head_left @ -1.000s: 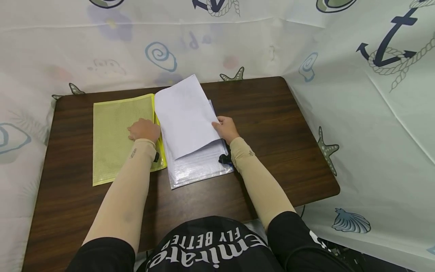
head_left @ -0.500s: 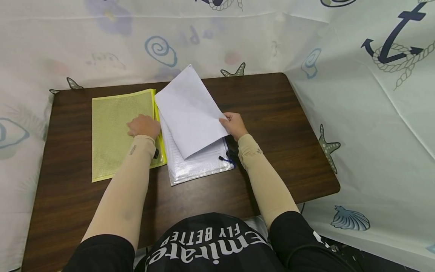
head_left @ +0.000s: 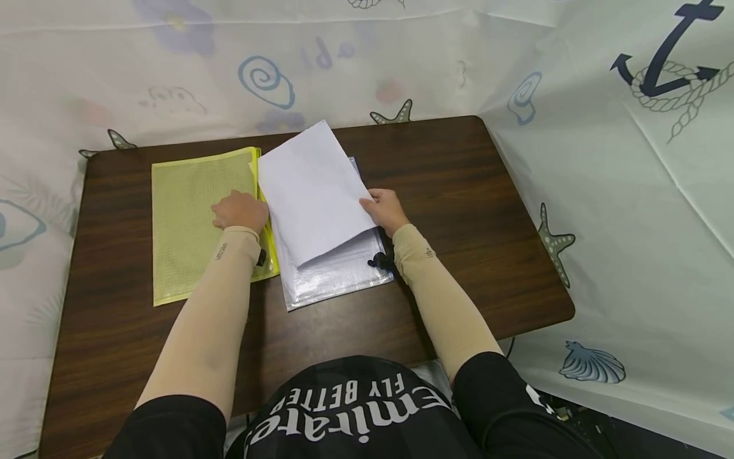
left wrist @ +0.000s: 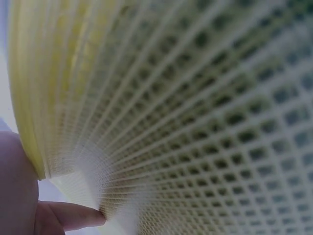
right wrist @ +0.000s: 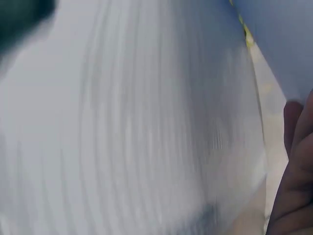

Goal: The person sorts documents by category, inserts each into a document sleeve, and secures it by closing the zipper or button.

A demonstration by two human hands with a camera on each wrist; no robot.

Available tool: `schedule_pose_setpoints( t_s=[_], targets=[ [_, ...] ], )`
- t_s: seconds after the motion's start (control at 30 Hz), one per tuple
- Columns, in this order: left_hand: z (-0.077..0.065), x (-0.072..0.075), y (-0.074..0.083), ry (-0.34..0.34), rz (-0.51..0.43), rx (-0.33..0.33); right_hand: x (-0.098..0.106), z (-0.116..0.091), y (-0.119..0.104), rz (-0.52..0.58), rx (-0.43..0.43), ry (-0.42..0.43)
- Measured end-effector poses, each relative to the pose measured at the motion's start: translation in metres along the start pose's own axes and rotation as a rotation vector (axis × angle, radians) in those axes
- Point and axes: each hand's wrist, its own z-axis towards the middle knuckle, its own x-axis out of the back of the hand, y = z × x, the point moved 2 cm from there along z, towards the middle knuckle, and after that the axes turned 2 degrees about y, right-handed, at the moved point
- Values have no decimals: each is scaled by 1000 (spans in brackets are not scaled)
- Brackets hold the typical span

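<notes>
Leaning in at the near side in a black shirt (head_left: 344,424) with white lettering, with beige sleeves (head_left: 209,319) over both forearms. Beyond, past a bare strip of dark wood-grain table (head_left: 499,255), in front of a silver pouch (head_left: 329,287), laid flat, turned at a slight angle and uncovered at its near end. Holding white paper (head_left: 315,197) above that pouch with the right hand (head_left: 385,210), pinched by its right edge between thumb and fingers, lower edge lifted off the silver surface, top corner reaching past the far end. Resting the left hand (head_left: 239,211) on a yellow mesh pouch (head_left: 183,236), just beside the paper on the left, near that pouch's right edge, fingers bent; touching the mesh with one fingertip in the left wrist view, but impossible to tell whether pinching or only pressing. Farthest off, behind the table, facing a white curtain (head_left: 424,64) printed with starfish, shells and an anchor.
</notes>
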Motion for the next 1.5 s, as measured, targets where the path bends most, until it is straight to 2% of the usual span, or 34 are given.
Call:
schedule_pose_setpoints(
  t_s=[0.07,0.17,0.37,0.43,0.53,0.6,0.8,0.93,1.07,1.2,1.3,1.37,1.5],
  targets=[
    [1,0,0,-15,11,-3,-8,-1,-2,17,-12,6],
    [2,1,-1,-35,44,-24,-19,-2,-5,-26,0,18],
    [0,13,-2,-93,168,-186,-30,-5,-7,-132,55,24],
    [-1,17,-4,-130,180,-232,-32,-6,-6,-139,64,-4],
    [0,21,-6,-186,175,-252,-33,-8,-2,-169,66,-66],
    [1,20,-6,-200,178,-262,-33,-9,1,-183,68,-116],
    [-7,22,-3,-147,183,-301,-39,-16,4,-235,71,-235],
    [-10,23,-2,-166,226,-306,-48,-21,1,-309,32,-269],
    [-6,22,-3,-203,255,-290,-56,-23,-3,-352,27,-282],
    [-3,17,-7,-209,272,-300,-58,-24,-5,-291,-35,-246],
    [-1,12,-10,-171,310,-310,-56,-26,-5,-246,-72,-223],
    [-1,9,-11,-141,339,-312,-56,-26,-6,-248,-70,-225],
    [0,7,-13,-94,338,-338,-56,-27,-5,-252,-55,-228]
  ],
)
